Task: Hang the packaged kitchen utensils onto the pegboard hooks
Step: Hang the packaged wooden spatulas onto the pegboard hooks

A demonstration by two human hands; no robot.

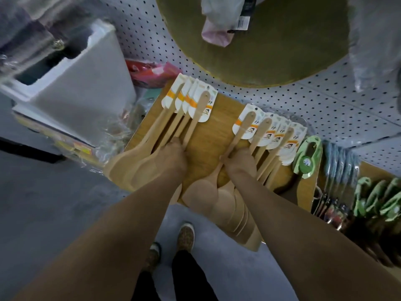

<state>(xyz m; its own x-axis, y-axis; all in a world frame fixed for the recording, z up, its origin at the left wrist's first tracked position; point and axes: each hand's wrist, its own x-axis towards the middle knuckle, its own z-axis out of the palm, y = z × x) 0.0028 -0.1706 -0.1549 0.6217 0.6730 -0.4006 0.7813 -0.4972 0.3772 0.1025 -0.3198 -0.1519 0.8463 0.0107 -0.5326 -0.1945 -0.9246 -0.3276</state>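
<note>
Two bunches of wooden spatulas with white-and-orange header cards hang against a wooden board (219,109) on the white pegboard (325,101). My left hand (172,156) grips the handles of the left bunch (191,101) at mid-length. Around the handles of the right bunch (267,131) curls my right hand (239,162). The spatula blades hang down below both hands, toward me. The hooks themselves are hidden behind the cards.
A large round olive mat (271,46) hangs above the spatulas. A white bin (82,83) stands at the left with red packages (149,71) behind it. Green-carded tools (308,157) and more utensils (368,200) hang to the right. My feet (184,235) stand on the grey floor.
</note>
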